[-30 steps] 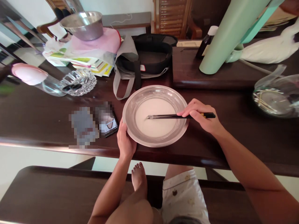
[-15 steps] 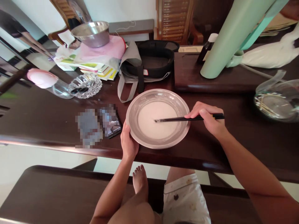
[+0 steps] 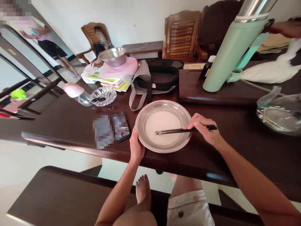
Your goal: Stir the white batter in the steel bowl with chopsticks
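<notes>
A shallow metal basin (image 3: 140, 121) rests on the dark wooden table near its front edge. White liquid (image 3: 162, 125) covers its bottom. My left hand (image 3: 136, 146) grips the basin's left rim, its fingers partly hidden beneath. In my right hand (image 3: 204, 127) is a pair of black chopsticks (image 3: 175, 130), held at the basin's right side. Their tips dip into the liquid, left of the middle, and are coated white.
Left of the basin lie a phone (image 3: 121, 127) and a blurred flat item (image 3: 103, 131). Behind are a glass bowl (image 3: 104, 96), a black-and-grey bag (image 3: 162, 83) and a second metal bowl (image 3: 114, 58). A green thermos (image 3: 231, 56) stands at right. A person (image 3: 50, 44) stands far left.
The view has tilted up and shifted left, showing more of the room and the standing person. The chopstick tips have moved toward the near side of the liquid.
</notes>
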The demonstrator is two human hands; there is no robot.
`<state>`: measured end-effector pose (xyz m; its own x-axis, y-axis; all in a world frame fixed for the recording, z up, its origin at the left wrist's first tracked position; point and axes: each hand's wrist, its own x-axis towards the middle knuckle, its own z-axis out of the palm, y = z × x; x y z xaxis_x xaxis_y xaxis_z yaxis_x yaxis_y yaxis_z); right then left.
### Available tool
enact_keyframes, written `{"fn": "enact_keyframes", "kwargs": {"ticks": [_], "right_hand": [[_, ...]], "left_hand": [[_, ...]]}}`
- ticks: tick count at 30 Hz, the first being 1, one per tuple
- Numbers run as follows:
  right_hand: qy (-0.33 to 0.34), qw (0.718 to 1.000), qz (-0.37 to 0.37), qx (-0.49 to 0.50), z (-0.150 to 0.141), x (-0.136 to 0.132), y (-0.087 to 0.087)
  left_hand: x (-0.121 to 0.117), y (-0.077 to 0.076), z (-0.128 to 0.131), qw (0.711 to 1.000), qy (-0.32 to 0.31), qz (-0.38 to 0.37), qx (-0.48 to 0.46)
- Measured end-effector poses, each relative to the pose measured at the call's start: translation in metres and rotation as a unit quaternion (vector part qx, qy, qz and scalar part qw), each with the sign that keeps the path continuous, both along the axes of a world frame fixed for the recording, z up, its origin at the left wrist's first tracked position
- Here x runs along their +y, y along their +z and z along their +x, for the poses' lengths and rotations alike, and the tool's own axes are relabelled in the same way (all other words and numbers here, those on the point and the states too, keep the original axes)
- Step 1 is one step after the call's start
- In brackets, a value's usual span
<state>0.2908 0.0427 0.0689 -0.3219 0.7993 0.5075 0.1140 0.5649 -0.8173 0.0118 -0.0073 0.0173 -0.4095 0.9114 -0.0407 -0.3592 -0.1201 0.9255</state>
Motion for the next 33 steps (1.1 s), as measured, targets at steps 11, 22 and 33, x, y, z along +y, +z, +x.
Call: {"fn": "enact_keyframes", "kwargs": {"ticks": [11, 22, 33], "right_hand": [[0.008, 1.000, -0.027, -0.001, -0.0006, 0.0006, 0.0001], [0.002, 0.999, -0.037, -0.002, 0.0008, 0.0014, 0.0004], [-0.011, 0.999, -0.028, -0.009, 0.0007, -0.0002, -0.0003]], "left_hand": [[0.0010, 0.0026, -0.0004, 1.000, -0.002, -0.007, -0.003], [0.0003, -0.0009, -0.0007, 1.000, -0.002, 0.001, -0.018], [-0.0003, 0.0007, -0.0007, 1.000, -0.011, -0.002, -0.016]]}}
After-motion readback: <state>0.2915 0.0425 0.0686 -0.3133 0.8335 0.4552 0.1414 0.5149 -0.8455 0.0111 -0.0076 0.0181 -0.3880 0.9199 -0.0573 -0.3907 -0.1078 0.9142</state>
